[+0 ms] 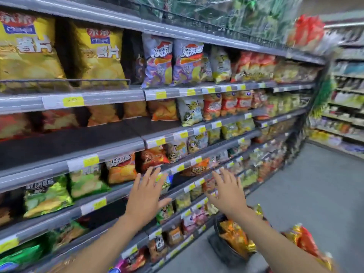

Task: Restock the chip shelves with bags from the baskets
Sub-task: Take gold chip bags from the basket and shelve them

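Reaching toward the chip shelves (118, 143), the person is holding both hands out with nothing in them: the left hand (146, 191) is spreading its fingers loosely in front of a lower shelf lip, near an orange bag (121, 168), and the right hand (226, 191) is fanning out the same way just beside it, further along the aisle. Neither palm is touching a packet, so they are probably hovering to pick a gap or to square up a row, though that is a guess. Stock is waiting low on the right: a dark basket (226, 253) is sitting on the floor under the right forearm, and gold and orange bags (233, 236) are standing up out of it, close enough to grab without stepping away. More red bags (304, 240) are showing at the frame's lower right; whether a 2nd basket is holding them cannot be told. One bare shelf stretch (69, 142) on the left is looking like the neediest spot, its packets sitting far back.
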